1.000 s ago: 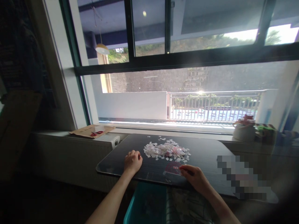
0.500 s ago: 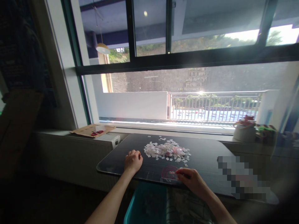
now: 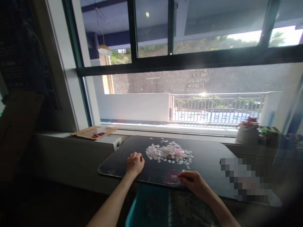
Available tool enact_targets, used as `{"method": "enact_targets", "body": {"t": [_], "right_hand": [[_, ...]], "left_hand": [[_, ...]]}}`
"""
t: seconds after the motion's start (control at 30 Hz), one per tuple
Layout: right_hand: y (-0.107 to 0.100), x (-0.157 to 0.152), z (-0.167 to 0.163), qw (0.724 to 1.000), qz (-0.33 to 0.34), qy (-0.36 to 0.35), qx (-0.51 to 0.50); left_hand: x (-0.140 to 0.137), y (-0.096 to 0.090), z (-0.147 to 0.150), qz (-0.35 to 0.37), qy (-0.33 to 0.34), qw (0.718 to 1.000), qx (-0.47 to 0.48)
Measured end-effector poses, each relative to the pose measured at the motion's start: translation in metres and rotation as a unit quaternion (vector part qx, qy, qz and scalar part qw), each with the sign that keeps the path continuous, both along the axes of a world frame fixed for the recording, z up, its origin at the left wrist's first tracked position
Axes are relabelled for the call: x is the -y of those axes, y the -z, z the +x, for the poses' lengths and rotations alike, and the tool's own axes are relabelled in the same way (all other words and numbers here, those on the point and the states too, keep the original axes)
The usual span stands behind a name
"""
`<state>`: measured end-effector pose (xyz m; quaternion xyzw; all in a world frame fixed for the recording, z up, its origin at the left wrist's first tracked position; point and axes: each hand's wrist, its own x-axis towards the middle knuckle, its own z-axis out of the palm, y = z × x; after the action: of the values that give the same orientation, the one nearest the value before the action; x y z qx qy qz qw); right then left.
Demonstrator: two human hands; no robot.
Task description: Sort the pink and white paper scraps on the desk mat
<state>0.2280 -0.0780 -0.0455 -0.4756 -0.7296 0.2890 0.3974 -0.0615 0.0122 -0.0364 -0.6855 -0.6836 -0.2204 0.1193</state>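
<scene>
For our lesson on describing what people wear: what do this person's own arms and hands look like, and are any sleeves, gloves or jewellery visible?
The ungloved left hand and ungloved right hand join a slim, bare left forearm and right forearm, no sleeves in view. No watch or bracelet shows; rings are too small to judge.

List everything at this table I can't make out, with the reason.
All in the head view:
- Left hand: its palm is hidden by its own back; whether it holds anything can't be told.
- Clear red-marked piece: right end covered by the right hand; markings too small to read.
- Teal bin: contents lost in shadow, bottom cut off by the lower edge.
- Pixelated patch: blanks whatever lies there.
</scene>
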Motion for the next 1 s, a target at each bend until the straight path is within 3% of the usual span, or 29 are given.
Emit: {"method": "enact_targets", "body": {"t": [0.13,0.2,0.33,0.4,0.63,1.0], "right_hand": [[0.001,-0.005,0.01,0.997,-0.024,-0.004,-0.07],[0.001,-0.01,0.025,0.992,-0.042,0.032,-0.117],[-0.002,-0.016,0.063,0.971,0.011,0.199,-0.13],[-0.004,-0.015,0.075,0.96,0.025,0.249,-0.127],[-0.003,-0.013,0.067,0.978,0.019,0.191,-0.086],[-0.003,-0.012,0.067,0.981,0.028,0.173,-0.077]], "left_hand": [[0.0,0.0,0.0,0.004,-0.002,1.0,-0.004],[0.0,0.0,-0.001,0.003,0.0,1.0,-0.003],[0.001,0.001,-0.001,0.0,0.004,1.0,-0.004],[0.001,0.001,-0.002,-0.002,0.003,1.0,-0.004],[-0.001,0.0,-0.003,-0.006,0.006,1.0,-0.003],[-0.002,0.001,-0.002,0.0,0.002,1.0,-0.014]]}}
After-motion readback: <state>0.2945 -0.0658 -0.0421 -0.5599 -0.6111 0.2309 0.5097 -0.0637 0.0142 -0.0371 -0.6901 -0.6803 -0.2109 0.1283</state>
